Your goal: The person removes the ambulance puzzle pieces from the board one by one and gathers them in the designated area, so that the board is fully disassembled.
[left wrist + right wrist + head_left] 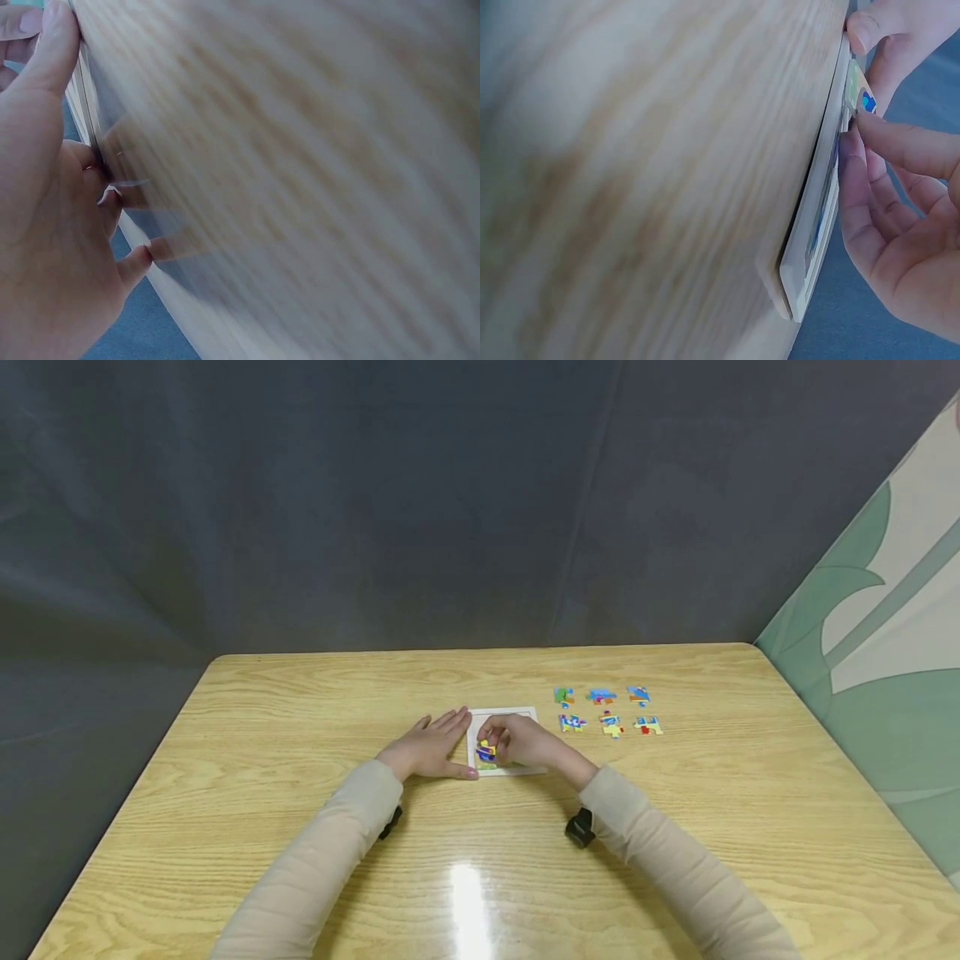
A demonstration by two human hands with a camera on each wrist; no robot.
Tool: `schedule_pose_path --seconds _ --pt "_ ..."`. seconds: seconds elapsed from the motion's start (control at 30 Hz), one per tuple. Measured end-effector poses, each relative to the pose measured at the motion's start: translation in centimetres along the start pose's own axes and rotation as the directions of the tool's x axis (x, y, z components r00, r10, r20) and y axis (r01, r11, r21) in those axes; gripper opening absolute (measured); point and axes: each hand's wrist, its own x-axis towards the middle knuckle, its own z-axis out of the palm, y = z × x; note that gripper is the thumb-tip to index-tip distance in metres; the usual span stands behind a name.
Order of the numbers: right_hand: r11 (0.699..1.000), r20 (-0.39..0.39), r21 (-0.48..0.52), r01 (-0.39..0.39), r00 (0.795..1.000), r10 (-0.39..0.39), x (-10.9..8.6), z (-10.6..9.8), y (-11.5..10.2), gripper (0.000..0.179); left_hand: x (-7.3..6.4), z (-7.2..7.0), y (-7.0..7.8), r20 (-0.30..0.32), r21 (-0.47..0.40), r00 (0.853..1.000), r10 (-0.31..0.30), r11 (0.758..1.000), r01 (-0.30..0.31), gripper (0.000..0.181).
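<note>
A white puzzle frame [506, 711] lies on the table between both hands. My left hand [430, 748] rests at its left edge, fingers spread and thumb by the near-left corner. Over the frame's left part, my right hand [522, 742] pinches a jigsaw piece [487, 751] with yellow and blue on it. In the right wrist view this piece [861, 94] tilts up from the frame [796, 262], with thumb and forefinger at its lower end. Much of the frame's inside is hidden under the right hand.
Several loose jigsaw pieces [611, 725] lie in two rows to the right of the frame on the wooden table [300, 710]. A dark curtain [420, 510] hangs behind the table. A patterned green and white panel [885, 635] stands along the right side.
</note>
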Motion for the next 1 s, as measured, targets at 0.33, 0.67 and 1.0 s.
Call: schedule_pose_path --seconds 0.33,0.67,1.0 --pt "1.0 -0.003 0.02 -0.002 1.0 0.002 -0.17 -0.11 0.13 0.029 0.18 0.09 -0.12 -0.003 0.008 1.0 0.006 1.0 -0.006 0.097" --pt "1.0 0.009 -0.002 -0.005 1.0 0.005 -0.31 -0.45 0.22 0.026 0.33 0.07 -0.15 -0.006 0.011 1.0 0.005 1.0 -0.005 0.097" --pt "0.995 0.029 0.092 -0.045 0.999 0.043 -0.41 -0.68 0.42 0.025 0.3 0.11 -0.14 -0.006 0.013 1.0 0.001 1.0 -0.001 0.097"
